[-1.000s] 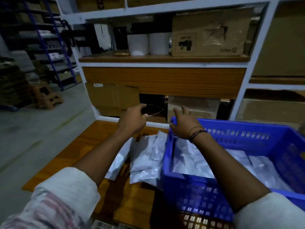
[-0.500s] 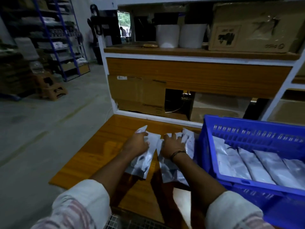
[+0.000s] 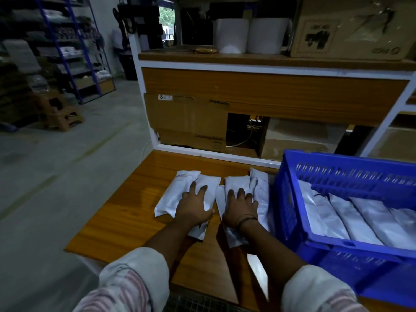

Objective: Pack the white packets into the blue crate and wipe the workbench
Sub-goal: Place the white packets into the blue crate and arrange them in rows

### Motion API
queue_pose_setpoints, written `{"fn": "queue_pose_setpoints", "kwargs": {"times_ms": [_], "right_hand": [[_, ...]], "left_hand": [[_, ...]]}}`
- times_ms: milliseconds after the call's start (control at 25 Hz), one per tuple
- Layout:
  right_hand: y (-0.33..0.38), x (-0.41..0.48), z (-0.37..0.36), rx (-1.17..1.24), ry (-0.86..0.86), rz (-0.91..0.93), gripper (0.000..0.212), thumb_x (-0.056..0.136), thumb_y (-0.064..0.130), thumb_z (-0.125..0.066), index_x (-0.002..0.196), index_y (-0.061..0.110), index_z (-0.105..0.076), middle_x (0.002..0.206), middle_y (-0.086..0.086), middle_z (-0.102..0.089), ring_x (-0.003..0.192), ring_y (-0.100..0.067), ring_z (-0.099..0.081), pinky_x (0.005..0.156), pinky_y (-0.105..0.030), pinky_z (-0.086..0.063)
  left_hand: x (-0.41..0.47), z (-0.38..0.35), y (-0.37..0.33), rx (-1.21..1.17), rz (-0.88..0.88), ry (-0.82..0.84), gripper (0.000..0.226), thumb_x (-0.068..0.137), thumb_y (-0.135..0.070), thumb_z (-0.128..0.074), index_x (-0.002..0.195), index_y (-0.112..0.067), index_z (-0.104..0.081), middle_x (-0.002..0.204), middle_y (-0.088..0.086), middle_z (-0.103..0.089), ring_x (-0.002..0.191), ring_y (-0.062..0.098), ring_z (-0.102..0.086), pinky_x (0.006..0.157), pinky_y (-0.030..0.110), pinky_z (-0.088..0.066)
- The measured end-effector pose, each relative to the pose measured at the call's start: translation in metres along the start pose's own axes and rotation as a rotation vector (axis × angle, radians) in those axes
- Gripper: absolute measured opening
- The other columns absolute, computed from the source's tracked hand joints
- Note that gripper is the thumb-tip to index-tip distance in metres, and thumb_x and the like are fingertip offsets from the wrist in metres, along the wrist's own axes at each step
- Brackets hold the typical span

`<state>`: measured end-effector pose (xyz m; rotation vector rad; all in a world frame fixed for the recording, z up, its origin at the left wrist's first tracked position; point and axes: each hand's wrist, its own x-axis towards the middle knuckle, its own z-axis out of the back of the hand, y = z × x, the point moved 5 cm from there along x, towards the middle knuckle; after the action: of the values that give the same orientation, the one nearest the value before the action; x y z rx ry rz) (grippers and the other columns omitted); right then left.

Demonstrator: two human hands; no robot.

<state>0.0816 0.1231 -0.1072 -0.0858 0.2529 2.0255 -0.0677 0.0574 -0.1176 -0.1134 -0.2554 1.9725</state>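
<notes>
**Desk:** What have you got on the head view?

**Me:** I'm looking down at the workbench (image 3: 126, 210). The left hand (image 3: 194, 209) lies flat on two white packets (image 3: 173, 197) that sit side by side on the wood. Its fingers are spread and straight, gripping nothing.

**Desk:** And the other?

**Me:** The right hand (image 3: 240, 206) is the same, palm down with loose fingers on a second heap of packets (image 3: 261, 190). These overlap one another and lie just beside the blue crate (image 3: 287, 199). I cannot tell whether that heap touches the crate wall.

**Desk:** Anything inside the crate?

**Me:** Yes — more packets (image 3: 360, 218) lie in a row on its floor, long sides together. The crate stands on the right of the bench, below a shelf (image 3: 247, 58) carrying two white rolls (image 3: 249, 37) and a cardboard box (image 3: 351, 28).
</notes>
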Motion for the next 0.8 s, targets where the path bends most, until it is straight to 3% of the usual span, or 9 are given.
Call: {"fn": "queue_pose_setpoints", "kwargs": {"times_ms": [240,360,520,680,800], "right_hand": [[0.0,0.011,0.004,-0.003,0.046,-0.001,0.1,0.081,0.053,-0.062,0.156,0.028,-0.002,0.163,-0.016,0.003,0.144,-0.053,-0.009,0.115,-0.061,-0.016],[0.001,0.008,0.001,-0.041,0.032,0.024,0.102,0.077,0.045,-0.066,0.156,0.027,-0.004,0.162,-0.018,0.0,0.14,-0.054,-0.016,0.113,-0.059,-0.019],[0.001,0.008,0.017,0.0,-0.04,0.035,0.092,0.079,0.045,-0.064,0.154,0.027,-0.014,0.161,-0.018,-0.009,0.139,-0.051,-0.022,0.111,-0.058,-0.026],[0.008,0.017,0.058,0.089,-0.127,0.032,0.076,0.09,0.047,-0.054,0.154,0.03,-0.017,0.163,-0.017,-0.007,0.146,-0.049,-0.013,0.116,-0.065,-0.013],[0.012,0.017,0.097,0.127,-0.218,0.033,0.071,0.094,0.042,-0.05,0.155,0.031,-0.017,0.165,-0.016,-0.003,0.143,-0.05,-0.017,0.114,-0.061,-0.02]], "left_hand": [[0.003,0.007,-0.011,0.091,0.025,-0.014,0.083,0.09,-0.051,-0.055,0.157,-0.028,-0.012,0.162,0.016,-0.01,0.139,0.041,-0.035,0.106,0.047,-0.04],[0.004,0.009,-0.008,0.013,0.015,-0.046,0.073,0.095,-0.047,-0.051,0.157,-0.03,-0.016,0.163,0.014,-0.01,0.142,0.038,-0.032,0.11,0.045,-0.035],[0.01,0.03,-0.004,-0.144,0.064,-0.13,0.07,0.094,-0.042,-0.055,0.156,-0.032,-0.023,0.159,0.014,-0.019,0.136,0.039,-0.038,0.105,0.046,-0.04],[0.021,0.071,-0.013,-0.232,0.065,-0.236,0.069,0.093,-0.044,-0.058,0.154,-0.032,-0.027,0.156,0.015,-0.026,0.132,0.041,-0.042,0.103,0.048,-0.045],[0.031,0.105,-0.026,-0.35,0.027,-0.31,0.07,0.088,-0.044,-0.063,0.151,-0.032,-0.034,0.153,0.015,-0.029,0.123,0.041,-0.05,0.098,0.05,-0.05]]}}
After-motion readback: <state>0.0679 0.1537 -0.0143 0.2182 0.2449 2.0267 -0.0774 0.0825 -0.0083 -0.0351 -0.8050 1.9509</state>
